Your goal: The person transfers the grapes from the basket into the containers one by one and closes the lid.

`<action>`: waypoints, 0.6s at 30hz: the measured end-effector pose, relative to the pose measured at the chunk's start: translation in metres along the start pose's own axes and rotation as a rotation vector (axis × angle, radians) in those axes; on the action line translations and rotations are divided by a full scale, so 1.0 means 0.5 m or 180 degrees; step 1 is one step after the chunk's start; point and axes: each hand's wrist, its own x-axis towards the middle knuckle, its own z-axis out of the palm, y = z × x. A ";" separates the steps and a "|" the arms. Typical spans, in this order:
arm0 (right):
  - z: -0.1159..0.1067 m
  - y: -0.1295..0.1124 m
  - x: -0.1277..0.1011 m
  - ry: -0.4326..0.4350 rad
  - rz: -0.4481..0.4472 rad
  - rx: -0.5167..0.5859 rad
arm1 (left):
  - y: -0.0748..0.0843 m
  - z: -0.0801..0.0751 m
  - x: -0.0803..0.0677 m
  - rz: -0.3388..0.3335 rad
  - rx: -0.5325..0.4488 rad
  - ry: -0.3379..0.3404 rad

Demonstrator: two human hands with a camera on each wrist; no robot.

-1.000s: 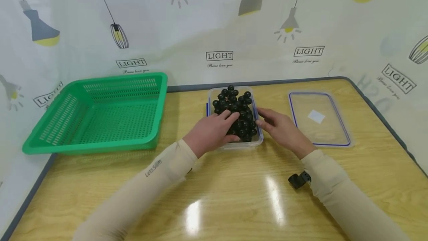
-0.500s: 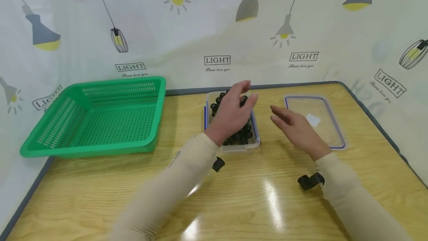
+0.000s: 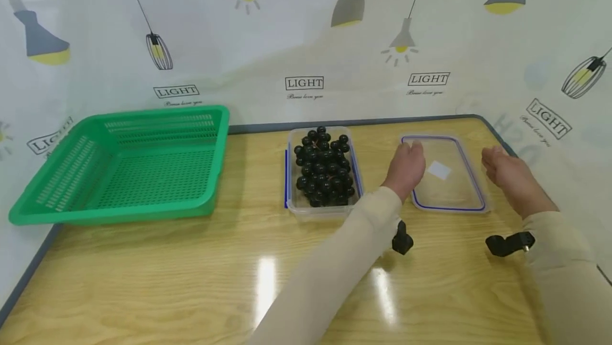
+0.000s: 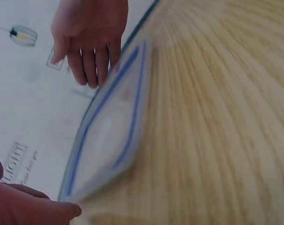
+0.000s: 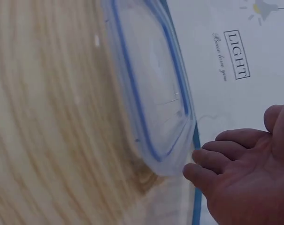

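Observation:
A clear lid [image 3: 454,196] with a blue seal and a white label [image 3: 438,170] lies flat on the table. My left hand [image 3: 406,167] is at its left edge, overlapping it in the head view. Past its right edge is my right hand [image 3: 513,180], palm turned toward the lid. Both hands hold nothing; in the right wrist view the right fingers [image 5: 217,157] are relaxed and apart from the lid [image 5: 156,61]. To the left stands a clear plastic container [image 3: 292,204] filled with dark grapes [image 3: 325,167].
A green slotted basket [image 3: 167,175] stands at the left of the wooden table [image 3: 191,276]. Behind the table rises a wall covering [image 3: 268,31] printed with lamps. A small black camera [image 3: 402,238] sits at the left wrist, another camera [image 3: 509,244] at the right.
My left hand has left the grapes and moved right to the lid's left side. My right hand has let go of the container's side and moved right, past the lid.

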 end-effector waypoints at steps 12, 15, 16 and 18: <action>0.047 0.015 0.030 0.0444 0.0090 0.0148 | -0.030 -0.005 0.014 -0.0155 0.0226 0.0134; 0.049 0.015 0.027 0.0397 0.0108 0.0189 | -0.028 -0.004 0.008 -0.0122 0.0280 0.0207; 0.049 0.015 0.026 0.0397 0.0113 0.0192 | -0.028 -0.005 0.007 -0.0107 0.0301 0.0216; 0.051 0.016 0.025 0.0397 0.0116 0.0185 | -0.030 -0.006 0.005 -0.0073 0.0336 0.0205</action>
